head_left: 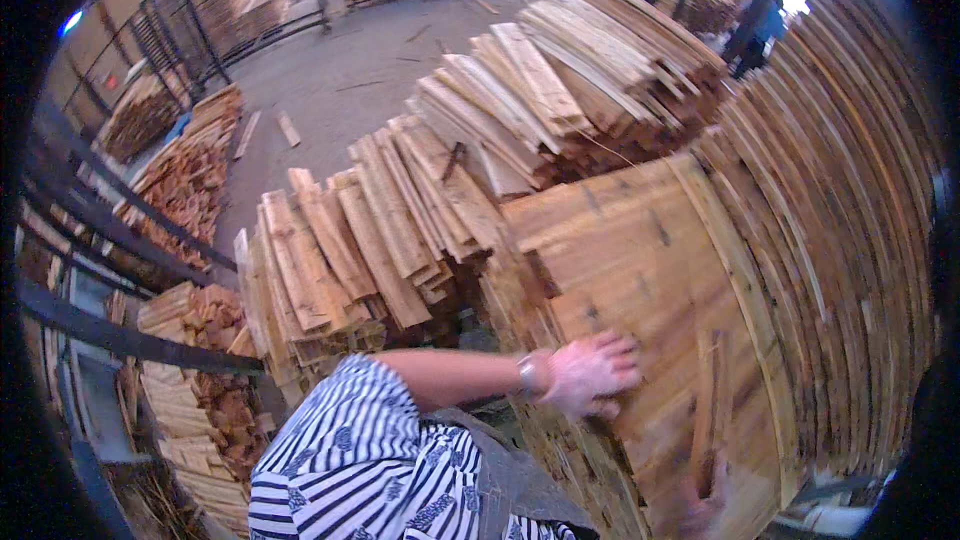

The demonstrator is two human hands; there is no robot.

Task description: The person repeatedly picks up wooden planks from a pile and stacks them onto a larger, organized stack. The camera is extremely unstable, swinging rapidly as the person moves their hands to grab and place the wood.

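Note:
My left hand, in a pinkish-white glove, rests on the near left part of a flat stack of wide wooden boards. Its fingers are spread over the wood and hold nothing. Low in the view, my right hand is smeared by motion, its fingers around the near end of a narrow wooden strip. That strip points away from me above the boards; whether it touches them I cannot tell.
Tall layers of stacked planks rise along the right. Piles of short boards stand left of the flat stack, and more planks lie beyond. Dark metal rails cross the left side. A person is far back right.

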